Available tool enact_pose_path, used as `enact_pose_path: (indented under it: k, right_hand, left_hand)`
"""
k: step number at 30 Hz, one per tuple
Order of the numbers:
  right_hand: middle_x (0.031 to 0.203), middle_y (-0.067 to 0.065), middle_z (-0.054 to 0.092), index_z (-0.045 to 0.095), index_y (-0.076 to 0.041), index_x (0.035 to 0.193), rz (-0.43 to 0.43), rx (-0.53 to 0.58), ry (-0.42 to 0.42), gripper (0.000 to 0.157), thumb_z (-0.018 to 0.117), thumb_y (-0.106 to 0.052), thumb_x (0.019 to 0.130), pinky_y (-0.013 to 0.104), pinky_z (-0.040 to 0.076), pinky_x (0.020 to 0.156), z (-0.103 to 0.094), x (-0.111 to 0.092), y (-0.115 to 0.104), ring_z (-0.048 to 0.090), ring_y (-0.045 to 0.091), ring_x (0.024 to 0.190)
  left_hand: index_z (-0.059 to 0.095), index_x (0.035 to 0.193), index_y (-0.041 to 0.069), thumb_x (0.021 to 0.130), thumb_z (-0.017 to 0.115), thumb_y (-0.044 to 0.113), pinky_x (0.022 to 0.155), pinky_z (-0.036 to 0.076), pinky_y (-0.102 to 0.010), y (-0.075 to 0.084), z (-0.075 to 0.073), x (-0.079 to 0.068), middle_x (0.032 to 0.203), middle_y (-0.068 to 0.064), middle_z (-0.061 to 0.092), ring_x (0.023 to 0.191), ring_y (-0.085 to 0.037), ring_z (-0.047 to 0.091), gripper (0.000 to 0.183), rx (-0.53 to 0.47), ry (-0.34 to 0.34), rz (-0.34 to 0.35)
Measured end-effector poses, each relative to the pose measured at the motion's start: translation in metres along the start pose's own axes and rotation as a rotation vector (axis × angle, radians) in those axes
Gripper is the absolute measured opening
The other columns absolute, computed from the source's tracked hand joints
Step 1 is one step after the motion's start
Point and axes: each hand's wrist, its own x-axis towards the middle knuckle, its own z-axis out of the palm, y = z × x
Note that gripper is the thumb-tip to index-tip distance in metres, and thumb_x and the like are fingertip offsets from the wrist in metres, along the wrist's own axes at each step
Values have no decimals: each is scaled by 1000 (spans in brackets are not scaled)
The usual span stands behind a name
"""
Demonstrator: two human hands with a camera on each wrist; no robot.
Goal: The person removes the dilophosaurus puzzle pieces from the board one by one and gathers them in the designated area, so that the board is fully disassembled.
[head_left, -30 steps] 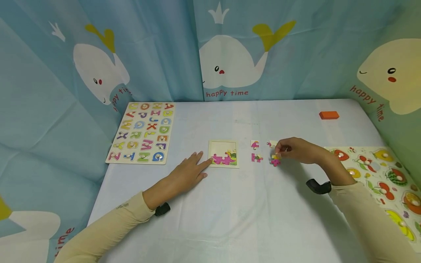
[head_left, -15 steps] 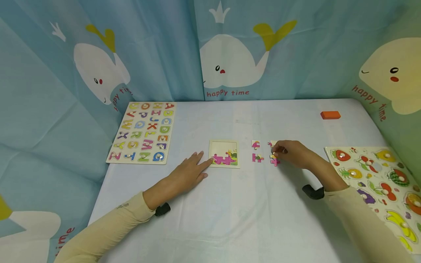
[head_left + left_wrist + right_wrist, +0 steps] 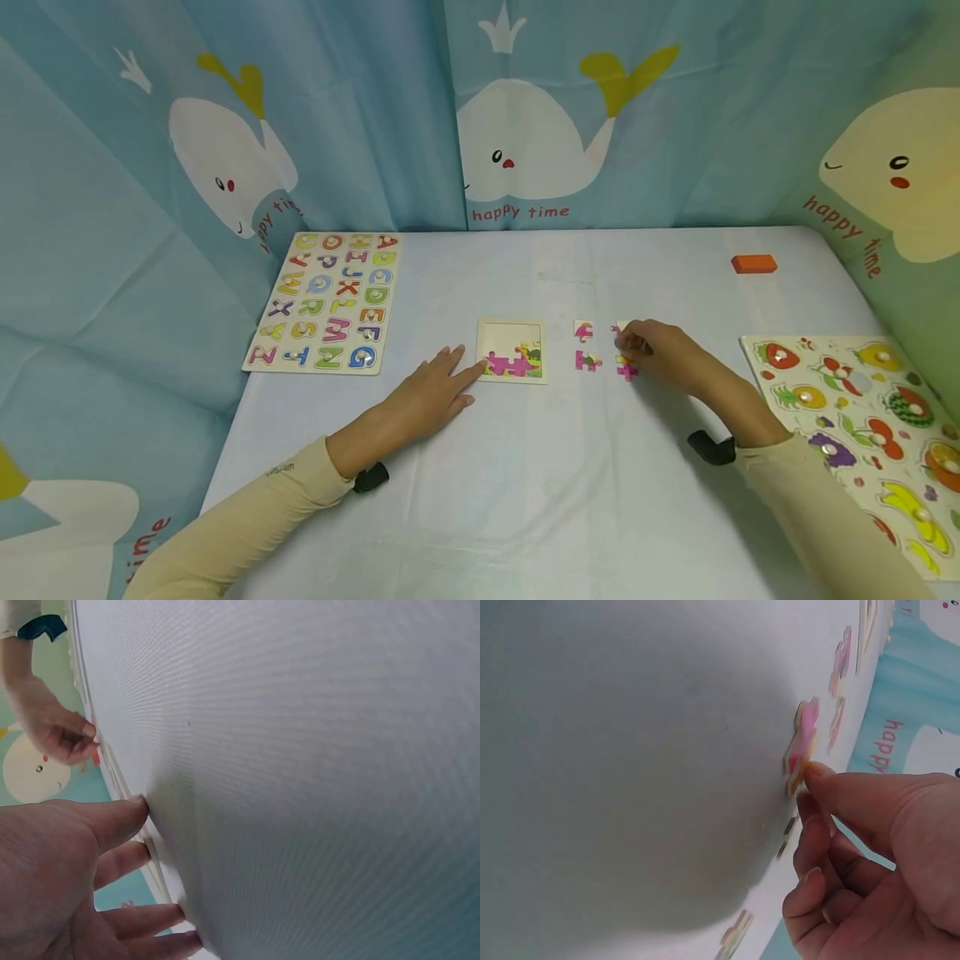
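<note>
In the head view, my left hand [image 3: 420, 396] lies spread on the table, index fingertip at the left edge of a small square puzzle tray [image 3: 512, 321]. Pink dinosaur pieces [image 3: 510, 365] fill the tray's lower part. My right hand [image 3: 663, 354] pinches a pink and yellow puzzle piece [image 3: 627, 369] on the table right of the tray. The right wrist view has the thumb and index finger at the yellow end of this puzzle piece [image 3: 805, 739]. Other loose pieces lie close by: two to its left [image 3: 583, 331] and one beyond, partly hidden by the fingers.
An alphabet peg board [image 3: 322, 304] lies at the table's left. On the right is a fruit peg board [image 3: 862, 417], partly under the right sleeve. An orange block [image 3: 753, 264] sits at the back right. Whale-print curtains [image 3: 420, 108] stand behind the table.
My right hand has shifted slightly to the left and down over the pink and yellow puzzle piece, uncovering more of the fruit board. The left hand has stayed in place.
</note>
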Motion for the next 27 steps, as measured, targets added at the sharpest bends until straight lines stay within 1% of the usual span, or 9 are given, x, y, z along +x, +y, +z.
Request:
enact_pose_path:
  k: [5,8,11,18,23,27]
  right_hand:
    - [103,16,68,66,4,118,-13,-11,34,19,68,-1,101,43,55,78,-3,7,-11,60,29,91]
    - [105,17,68,66,5,121,-28,-2,47,21,66,0,101,44,56,80,-4,12,-21,61,29,93]
    - [105,16,68,66,4,124,-32,13,40,23,66,-3,102,43,56,80,-1,17,-34,62,28,92]
    - [101,15,70,64,3,127,-46,68,0,27,67,-6,102,35,52,69,18,35,-65,63,22,81]
    - [97,13,70,66,2,125,-71,81,-18,26,69,-6,100,35,51,71,36,48,-79,62,22,80]
    - [96,13,70,64,3,125,-68,96,-49,27,70,-7,100,34,51,73,45,54,-84,61,22,81]
  left_hand:
    - [45,162,17,110,58,34,117,39,-63,0,0,0,167,-24,36,154,-46,36,56,7,-3,-5]
    - [46,161,17,110,58,34,117,40,-63,-1,1,0,167,-24,36,153,-46,36,55,6,-1,-3]
    - [46,161,17,110,58,33,117,39,-64,-1,1,0,167,-24,36,154,-46,36,55,2,-4,1]
    - [47,161,17,110,59,33,117,40,-64,0,1,0,167,-25,37,153,-47,36,55,-8,3,1]
    - [46,161,17,110,59,33,117,40,-64,0,1,0,167,-25,37,153,-47,36,55,-10,5,0]
    - [46,161,17,110,59,33,117,39,-64,0,1,0,167,-24,37,153,-46,36,55,-7,2,1]
